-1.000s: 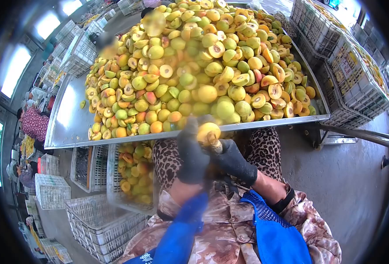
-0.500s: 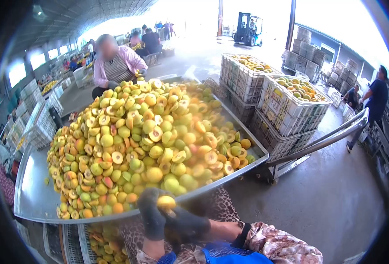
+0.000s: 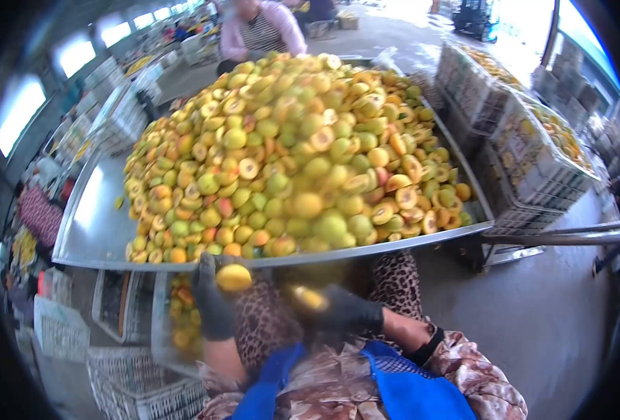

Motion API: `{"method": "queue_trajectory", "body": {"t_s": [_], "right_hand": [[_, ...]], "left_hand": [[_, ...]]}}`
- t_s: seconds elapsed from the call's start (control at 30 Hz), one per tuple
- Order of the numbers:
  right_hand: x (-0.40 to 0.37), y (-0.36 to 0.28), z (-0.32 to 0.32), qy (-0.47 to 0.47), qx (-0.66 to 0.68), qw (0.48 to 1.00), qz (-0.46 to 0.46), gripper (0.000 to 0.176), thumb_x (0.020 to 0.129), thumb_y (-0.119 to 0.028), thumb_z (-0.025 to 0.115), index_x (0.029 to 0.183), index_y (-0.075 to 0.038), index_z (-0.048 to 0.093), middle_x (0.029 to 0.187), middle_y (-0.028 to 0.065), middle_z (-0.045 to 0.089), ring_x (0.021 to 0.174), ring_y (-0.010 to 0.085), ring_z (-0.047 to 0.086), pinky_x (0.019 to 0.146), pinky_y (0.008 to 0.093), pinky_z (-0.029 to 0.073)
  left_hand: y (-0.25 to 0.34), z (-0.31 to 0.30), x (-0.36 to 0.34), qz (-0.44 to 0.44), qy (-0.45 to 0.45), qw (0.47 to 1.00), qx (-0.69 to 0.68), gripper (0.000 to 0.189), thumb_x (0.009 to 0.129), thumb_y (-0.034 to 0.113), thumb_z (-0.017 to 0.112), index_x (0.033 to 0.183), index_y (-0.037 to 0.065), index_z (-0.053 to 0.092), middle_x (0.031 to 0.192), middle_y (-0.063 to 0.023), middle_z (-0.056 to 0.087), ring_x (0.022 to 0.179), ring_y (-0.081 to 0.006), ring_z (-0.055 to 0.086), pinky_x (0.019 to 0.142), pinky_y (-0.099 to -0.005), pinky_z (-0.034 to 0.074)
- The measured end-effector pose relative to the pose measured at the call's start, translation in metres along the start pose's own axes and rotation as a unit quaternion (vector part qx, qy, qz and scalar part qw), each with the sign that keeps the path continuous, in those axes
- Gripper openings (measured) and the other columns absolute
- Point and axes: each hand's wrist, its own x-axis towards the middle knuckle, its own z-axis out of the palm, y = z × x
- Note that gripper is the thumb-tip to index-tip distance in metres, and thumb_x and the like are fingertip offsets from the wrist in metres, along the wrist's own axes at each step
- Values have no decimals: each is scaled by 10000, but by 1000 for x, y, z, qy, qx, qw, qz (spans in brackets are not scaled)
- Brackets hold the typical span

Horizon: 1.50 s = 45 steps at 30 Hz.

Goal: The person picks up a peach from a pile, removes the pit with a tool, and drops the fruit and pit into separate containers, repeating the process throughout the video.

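Note:
My left hand (image 3: 213, 301), in a dark grey glove, is closed on a yellow peach half (image 3: 233, 278) just below the tray's front edge. To its right, my gloved right hand (image 3: 348, 310) is closed around another peach half (image 3: 311, 299), blurred by motion. A gap separates the two hands, over my leopard-print lap. In front of me a metal tray (image 3: 89, 231) bears a big heap of halved peaches (image 3: 254, 161), some with the brown stone hollow facing up. Below the tray, at the left, a crate (image 3: 164, 329) contains more peach halves.
An empty-looking white crate (image 3: 142, 381) stands at lower left. Stacked crates (image 3: 527, 154) of fruit stand at right, beside a metal cart handle (image 3: 555, 236). Across the tray sits a person in a pink top (image 3: 282, 28); another person in patterned clothing (image 3: 40, 213) is at far left.
My hands, together around one fruit before, have moved apart, each with a peach half. The view has tilted down, showing more of my lap and the lower-left crates.

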Motion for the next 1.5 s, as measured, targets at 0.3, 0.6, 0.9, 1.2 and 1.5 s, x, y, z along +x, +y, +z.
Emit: {"method": "queue_trajectory", "body": {"t_s": [0.3, 0.6, 0.9, 1.2, 1.5], "right_hand": [[-18, 20, -5, 149, -333, 931, -10, 257, 815, -343, 734, 845, -88, 732, 761, 173, 701, 723, 392, 697, 666, 479, 559], [-46, -10, -28, 253, 148, 953, 70, 99, 874, -58, 674, 955, -29, 723, 809, -34, 694, 712, 120, 635, 660, 290, 526], [16, -22, -21, 270, 166, 948, 8, 155, 914, -64, 723, 1057, -8, 736, 945, -25, 709, 834, 47, 614, 722, 255, 533], [17, -31, -22, 281, 179, 943, 2, 157, 916, -98, 761, 1032, 4, 730, 926, -17, 713, 835, 57, 635, 721, 248, 535], [13, -55, -25, 246, 135, 960, 24, 153, 960, -121, 708, 1020, 13, 751, 880, -25, 709, 803, 46, 615, 695, 257, 534]], "left_hand": [[-84, 99, 101, 334, -142, 822, 439, 580, 802, 93, 772, 1360, 101, 613, 1483, -169, 532, 1429, -366, 440, 1197, -451, 339], [-71, 117, 96, -30, -300, 949, -89, 456, 991, 195, 665, 1373, -43, 593, 1288, -109, 665, 1160, -191, 644, 1006, -320, 528], [-34, 108, 7, -37, -221, 963, -147, 577, 1068, 385, 539, 1415, -75, 504, 1359, -216, 605, 1219, -279, 624, 1035, -410, 534], [-26, 124, -4, -30, -174, 971, -162, 548, 1091, 370, 472, 1413, -72, 508, 1362, -212, 606, 1229, -275, 613, 1037, -399, 528], [-9, 135, -16, -37, -84, 978, -188, 460, 1075, 318, 470, 1291, -63, 611, 1216, -166, 675, 1082, -238, 656, 966, -360, 535]]}}
